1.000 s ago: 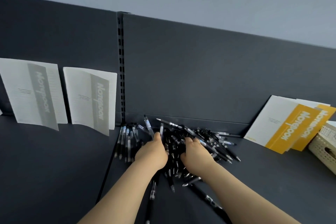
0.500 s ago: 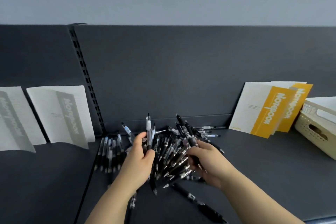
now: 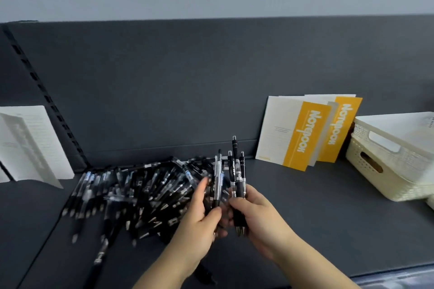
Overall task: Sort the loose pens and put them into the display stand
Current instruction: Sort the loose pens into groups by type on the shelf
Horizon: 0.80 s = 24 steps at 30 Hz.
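Nearest the camera, both hands are raised just in front of the right end of the pen pile (image 3: 145, 192). The left hand (image 3: 199, 220) has its grip clamped on a clear-barrelled pen (image 3: 218, 178), pinched between thumb and curled fingers and standing nearly upright. Touching it, the right hand (image 3: 256, 216) has its grip closed round a small bundle of black pens (image 3: 237, 178), clicker ends up and tips poking out below the fingers.

The pile itself is a loose, blurred spread of black and clear pens lying on the dark grey shelf (image 3: 328, 218). It reaches from behind the hands away to the left, and a few strays lie nearer the camera.

Right of the pile, well apart from it, two yellow notebooks (image 3: 303, 134) lean against the back panel (image 3: 164, 82). Just beyond them stands a cream basket (image 3: 387, 162). Left of the pile, grey-and-white notebooks (image 3: 30, 143) lean on the same panel.
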Each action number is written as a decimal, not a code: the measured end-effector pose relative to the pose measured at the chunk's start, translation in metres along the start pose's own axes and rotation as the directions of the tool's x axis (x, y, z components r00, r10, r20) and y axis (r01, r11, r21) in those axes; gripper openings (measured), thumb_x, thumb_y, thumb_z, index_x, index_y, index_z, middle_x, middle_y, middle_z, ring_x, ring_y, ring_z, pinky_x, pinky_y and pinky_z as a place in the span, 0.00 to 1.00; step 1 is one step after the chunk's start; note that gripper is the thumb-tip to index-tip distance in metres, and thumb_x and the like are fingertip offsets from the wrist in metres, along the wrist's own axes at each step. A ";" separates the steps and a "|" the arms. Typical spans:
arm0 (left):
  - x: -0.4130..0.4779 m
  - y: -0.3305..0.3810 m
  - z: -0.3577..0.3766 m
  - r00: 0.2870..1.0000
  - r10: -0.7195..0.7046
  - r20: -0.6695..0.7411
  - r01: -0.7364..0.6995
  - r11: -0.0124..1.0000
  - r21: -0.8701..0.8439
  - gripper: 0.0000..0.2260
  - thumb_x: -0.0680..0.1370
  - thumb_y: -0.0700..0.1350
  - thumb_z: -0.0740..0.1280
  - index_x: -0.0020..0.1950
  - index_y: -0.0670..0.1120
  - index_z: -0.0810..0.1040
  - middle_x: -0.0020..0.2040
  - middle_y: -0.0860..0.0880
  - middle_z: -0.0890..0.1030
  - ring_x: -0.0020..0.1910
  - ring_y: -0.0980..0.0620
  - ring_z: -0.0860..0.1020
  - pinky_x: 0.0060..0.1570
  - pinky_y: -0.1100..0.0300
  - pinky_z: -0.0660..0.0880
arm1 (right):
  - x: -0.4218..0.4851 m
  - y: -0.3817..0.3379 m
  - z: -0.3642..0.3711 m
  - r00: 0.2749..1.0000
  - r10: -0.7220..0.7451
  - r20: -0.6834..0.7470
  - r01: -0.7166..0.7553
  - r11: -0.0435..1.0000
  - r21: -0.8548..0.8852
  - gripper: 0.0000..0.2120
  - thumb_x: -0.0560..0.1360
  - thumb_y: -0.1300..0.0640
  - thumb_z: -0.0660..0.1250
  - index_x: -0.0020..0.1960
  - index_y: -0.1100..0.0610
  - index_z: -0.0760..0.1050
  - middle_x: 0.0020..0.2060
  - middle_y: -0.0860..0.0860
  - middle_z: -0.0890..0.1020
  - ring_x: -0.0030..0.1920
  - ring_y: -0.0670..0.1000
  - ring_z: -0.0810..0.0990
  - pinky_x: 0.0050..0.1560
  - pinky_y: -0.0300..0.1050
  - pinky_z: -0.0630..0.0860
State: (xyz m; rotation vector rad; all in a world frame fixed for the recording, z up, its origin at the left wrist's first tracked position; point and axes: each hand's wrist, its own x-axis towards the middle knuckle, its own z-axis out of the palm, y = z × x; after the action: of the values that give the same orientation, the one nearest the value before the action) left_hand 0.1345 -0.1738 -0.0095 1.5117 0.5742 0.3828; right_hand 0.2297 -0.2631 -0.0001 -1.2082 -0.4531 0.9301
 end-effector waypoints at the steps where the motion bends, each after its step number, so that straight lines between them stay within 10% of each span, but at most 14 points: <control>1: 0.002 -0.002 0.010 1.000 -0.012 -0.006 0.011 0.999 -0.032 0.28 0.80 0.34 0.58 0.69 0.65 0.59 0.48 0.51 0.83 0.40 0.56 0.80 0.41 0.59 0.76 | -0.002 -0.001 -0.011 1.000 0.007 -0.021 -0.007 1.000 -0.015 0.07 0.77 0.68 0.57 0.47 0.60 0.72 0.34 0.56 0.77 0.31 0.51 0.74 0.33 0.43 0.72; 9: 0.016 -0.009 0.083 0.994 -0.110 -0.010 0.109 0.993 -0.042 0.29 0.78 0.34 0.62 0.68 0.64 0.61 0.48 0.46 0.81 0.42 0.51 0.82 0.42 0.58 0.78 | -0.025 -0.013 -0.102 0.987 0.042 -0.156 -0.098 0.922 -0.374 0.03 0.77 0.62 0.60 0.46 0.57 0.72 0.31 0.50 0.74 0.30 0.47 0.72 0.30 0.38 0.68; 17: 0.029 -0.019 0.149 0.977 -0.212 -0.031 0.211 0.977 -0.027 0.29 0.78 0.35 0.64 0.73 0.58 0.60 0.51 0.43 0.79 0.44 0.49 0.81 0.42 0.56 0.80 | -0.043 -0.028 -0.206 0.930 -0.119 -0.348 -0.259 0.459 -0.850 0.12 0.78 0.57 0.58 0.62 0.54 0.67 0.45 0.49 0.77 0.40 0.47 0.74 0.34 0.38 0.67; 24: 0.040 -0.021 0.183 0.973 -0.230 -0.032 0.231 0.973 0.022 0.29 0.78 0.36 0.63 0.74 0.58 0.59 0.51 0.44 0.78 0.46 0.49 0.81 0.43 0.56 0.80 | -0.035 -0.028 -0.248 0.902 -0.160 -0.401 -0.374 0.173 -0.911 0.29 0.80 0.50 0.56 0.75 0.59 0.50 0.64 0.56 0.65 0.64 0.57 0.69 0.60 0.46 0.69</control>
State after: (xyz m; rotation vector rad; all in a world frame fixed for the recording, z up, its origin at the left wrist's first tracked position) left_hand 0.2694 -0.3011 -0.0411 1.4468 0.7714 0.2185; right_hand 0.4034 -0.4393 -0.0495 -2.6797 -0.6520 0.3257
